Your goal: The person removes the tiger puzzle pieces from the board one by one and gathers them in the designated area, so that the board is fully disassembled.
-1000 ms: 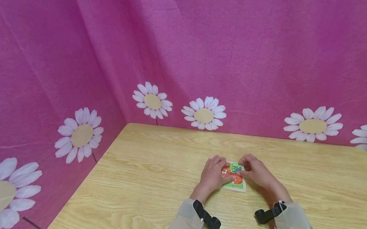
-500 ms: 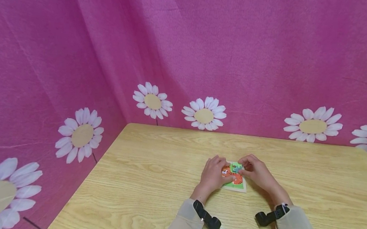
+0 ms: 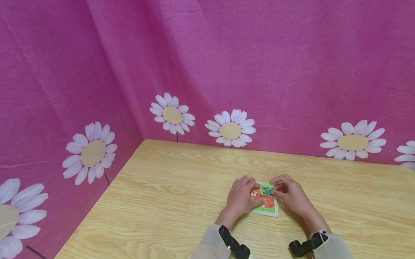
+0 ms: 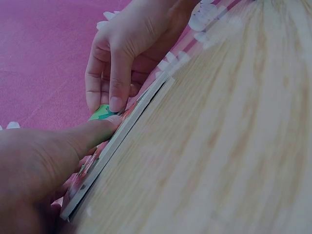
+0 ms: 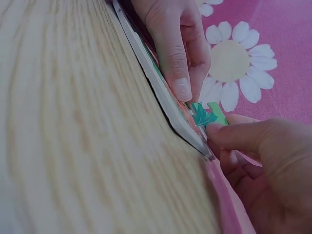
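Observation:
A small square wooden jigsaw puzzle [image 3: 266, 213] lies on the table, its picture an orange tiger [image 3: 269, 203] on green. My left hand [image 3: 240, 197] grips it from the left, thumb across the picture and fingers along the far left side. At the upper right corner my right hand [image 3: 291, 194] pinches a green puzzle piece [image 5: 201, 117] with a teal leaf between thumb and fingers. From the right wrist the piece looks tilted, its outer edge raised above the frame. The left wrist view also shows this piece [image 4: 100, 113], partly hidden behind the thumbs.
The wood-grain table [image 3: 161, 205] stretches around the puzzle. A pink cloth [image 3: 267, 62] with white daisies hangs along its back and left edges. Black wrist cameras are strapped over both beige sleeves [image 3: 210, 243].
The right thumb and fingertips have shifted slightly to the right at the corner, and more of the teal leaf shows. The left hand and the puzzle frame have stayed in place.

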Available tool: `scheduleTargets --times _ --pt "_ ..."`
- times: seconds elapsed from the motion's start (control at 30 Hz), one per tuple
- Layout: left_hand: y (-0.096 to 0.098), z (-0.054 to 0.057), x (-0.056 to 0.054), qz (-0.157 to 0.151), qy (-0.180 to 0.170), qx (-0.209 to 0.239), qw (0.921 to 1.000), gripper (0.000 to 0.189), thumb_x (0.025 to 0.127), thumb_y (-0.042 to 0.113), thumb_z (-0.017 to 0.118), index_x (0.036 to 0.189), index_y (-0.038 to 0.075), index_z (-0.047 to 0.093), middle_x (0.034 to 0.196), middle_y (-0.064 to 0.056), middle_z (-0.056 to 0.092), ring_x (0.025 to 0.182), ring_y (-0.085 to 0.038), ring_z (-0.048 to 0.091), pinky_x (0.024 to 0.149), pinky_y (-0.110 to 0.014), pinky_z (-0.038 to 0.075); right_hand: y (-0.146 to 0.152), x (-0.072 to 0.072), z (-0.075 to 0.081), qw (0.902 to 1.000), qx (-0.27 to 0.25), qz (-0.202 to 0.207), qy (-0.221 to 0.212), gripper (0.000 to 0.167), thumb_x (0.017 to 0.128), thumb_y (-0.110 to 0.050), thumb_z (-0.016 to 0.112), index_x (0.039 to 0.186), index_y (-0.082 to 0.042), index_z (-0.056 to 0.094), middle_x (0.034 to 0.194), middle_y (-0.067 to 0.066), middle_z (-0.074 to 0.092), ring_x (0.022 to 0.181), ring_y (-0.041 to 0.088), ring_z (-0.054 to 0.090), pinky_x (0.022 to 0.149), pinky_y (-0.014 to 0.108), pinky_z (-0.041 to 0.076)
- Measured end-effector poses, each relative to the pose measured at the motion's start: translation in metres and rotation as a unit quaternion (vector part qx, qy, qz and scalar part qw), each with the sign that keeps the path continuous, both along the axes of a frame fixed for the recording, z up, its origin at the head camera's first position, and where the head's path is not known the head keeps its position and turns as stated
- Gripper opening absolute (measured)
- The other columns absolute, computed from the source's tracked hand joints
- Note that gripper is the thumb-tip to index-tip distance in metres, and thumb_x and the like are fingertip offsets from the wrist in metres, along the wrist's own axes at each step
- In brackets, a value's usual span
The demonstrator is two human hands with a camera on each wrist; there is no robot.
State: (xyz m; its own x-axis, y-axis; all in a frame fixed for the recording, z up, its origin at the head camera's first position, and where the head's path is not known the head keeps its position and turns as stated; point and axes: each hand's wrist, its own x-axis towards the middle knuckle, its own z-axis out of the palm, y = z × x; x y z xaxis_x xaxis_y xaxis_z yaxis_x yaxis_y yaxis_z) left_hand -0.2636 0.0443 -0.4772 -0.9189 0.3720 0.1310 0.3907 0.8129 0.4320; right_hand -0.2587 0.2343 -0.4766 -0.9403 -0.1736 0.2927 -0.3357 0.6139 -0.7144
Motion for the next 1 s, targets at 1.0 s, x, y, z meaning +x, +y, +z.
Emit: scheduleTargets --times 1.0 --pt "-0.0005 -0.0029 -0.0009 -0.001 0.017 0.0 0.9999 0.05 0.084 0.049 0.072 0.127 0.024 0.063 0.142 0.005 0.055 0.144 -0.019 0.039 0.124 -0.039 0.027 0.0008 -0.0002 0.0002 0.9919 -0.083 -0.033 -0.09 0.026 0.09 -0.001 0.066 0.115 0.006 0.063 0.104 0.021 0.068 0.082 -0.003 0.059 0.071 0.013 0.05"
